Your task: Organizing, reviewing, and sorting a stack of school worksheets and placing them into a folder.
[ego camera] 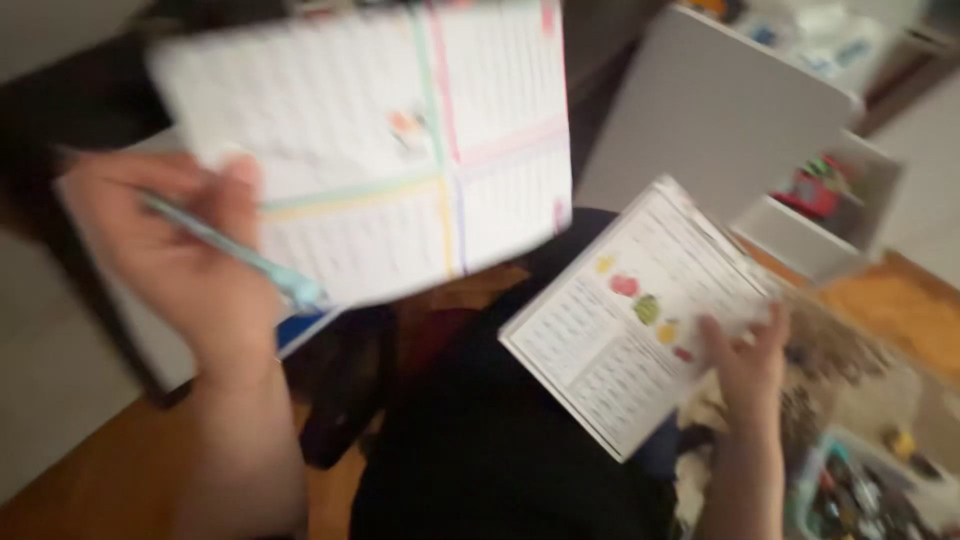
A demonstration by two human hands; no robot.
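both hands (190, 250) hold printed sheets (370, 150); left grips a pen (235, 250).

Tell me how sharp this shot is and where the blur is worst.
Head view: motion blur smears the whole frame; worst on the left hand, its pen and the raised sheet, whose print is unreadable; the right hand and its sheet are slightly crisper, with coloured spots visible; lighting is dim and soft, no glare; the white box behind is hazy.

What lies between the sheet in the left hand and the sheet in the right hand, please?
In the head view, only the person's dark-clothed lap shows between the large sheet and the smaller sheet.
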